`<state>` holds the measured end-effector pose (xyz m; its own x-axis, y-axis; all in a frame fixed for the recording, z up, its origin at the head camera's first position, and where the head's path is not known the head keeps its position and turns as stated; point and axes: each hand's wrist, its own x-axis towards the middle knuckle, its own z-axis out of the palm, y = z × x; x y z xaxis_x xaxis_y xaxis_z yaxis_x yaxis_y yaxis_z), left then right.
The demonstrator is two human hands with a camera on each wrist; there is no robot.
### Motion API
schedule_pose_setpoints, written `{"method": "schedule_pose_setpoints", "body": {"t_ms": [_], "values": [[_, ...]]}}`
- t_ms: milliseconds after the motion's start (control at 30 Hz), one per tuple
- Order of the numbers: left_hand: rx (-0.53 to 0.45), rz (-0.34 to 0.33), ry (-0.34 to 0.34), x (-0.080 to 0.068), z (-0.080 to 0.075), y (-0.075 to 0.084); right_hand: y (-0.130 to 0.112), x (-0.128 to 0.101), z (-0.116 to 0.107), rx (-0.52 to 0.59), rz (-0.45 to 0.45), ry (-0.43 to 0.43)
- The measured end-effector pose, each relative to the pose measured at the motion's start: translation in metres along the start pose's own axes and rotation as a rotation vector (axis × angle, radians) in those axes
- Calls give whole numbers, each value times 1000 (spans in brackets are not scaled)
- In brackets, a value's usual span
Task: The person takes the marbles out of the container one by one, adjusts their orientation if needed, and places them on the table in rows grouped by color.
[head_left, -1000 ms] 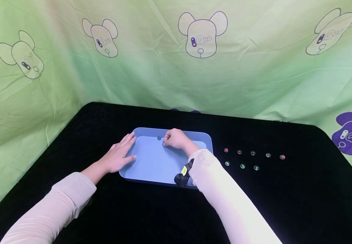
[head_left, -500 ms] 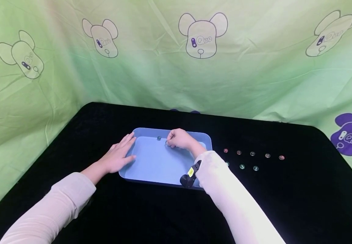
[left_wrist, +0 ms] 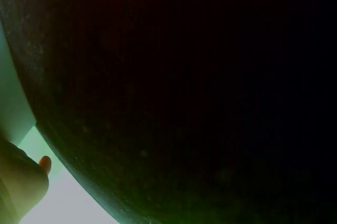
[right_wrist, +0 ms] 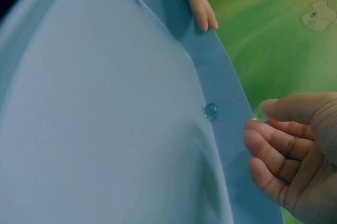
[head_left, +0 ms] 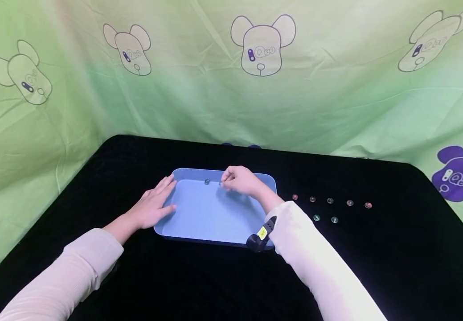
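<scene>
My right hand [head_left: 241,180] is over the far side of a shallow blue tray [head_left: 199,218], pinching a small clear-green glass marble [right_wrist: 260,113] between thumb and fingertips. Left of it, a second greenish marble [head_left: 207,182] lies on the tray floor against the far wall. My left hand [head_left: 153,205] rests on the tray's left rim with straight, spread fingers. Those fingers [right_wrist: 197,2] also show at the top of the right wrist view. The left wrist view is mostly dark, with part of a hand [left_wrist: 23,179] in its lower left corner.
On the black tabletop [head_left: 215,285] right of the tray lie a row of reddish and clear marbles [head_left: 329,201] and a nearer row of green ones [head_left: 317,218]. The right sleeve [head_left: 311,249] crosses the tray's right end. A green curtain [head_left: 183,111] stands behind the table.
My right hand has moved a little right along the far side of the tray, still pinching the marble. Its forearm now hides one green marble of the nearer row. The left hand stays put.
</scene>
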<state>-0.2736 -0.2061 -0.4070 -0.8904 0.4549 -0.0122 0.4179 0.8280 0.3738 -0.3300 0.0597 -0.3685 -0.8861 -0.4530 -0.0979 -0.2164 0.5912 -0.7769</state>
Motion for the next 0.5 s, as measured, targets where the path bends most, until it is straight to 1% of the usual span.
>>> {"method": "schedule_pose_setpoints", "body": {"t_ms": [267, 500], "values": [[5, 4, 9, -1, 0, -1, -9, -15, -7, 10, -33, 16], [4, 28, 30, -1, -1, 0, -12, -28, -10, 18, -75, 41]]}}
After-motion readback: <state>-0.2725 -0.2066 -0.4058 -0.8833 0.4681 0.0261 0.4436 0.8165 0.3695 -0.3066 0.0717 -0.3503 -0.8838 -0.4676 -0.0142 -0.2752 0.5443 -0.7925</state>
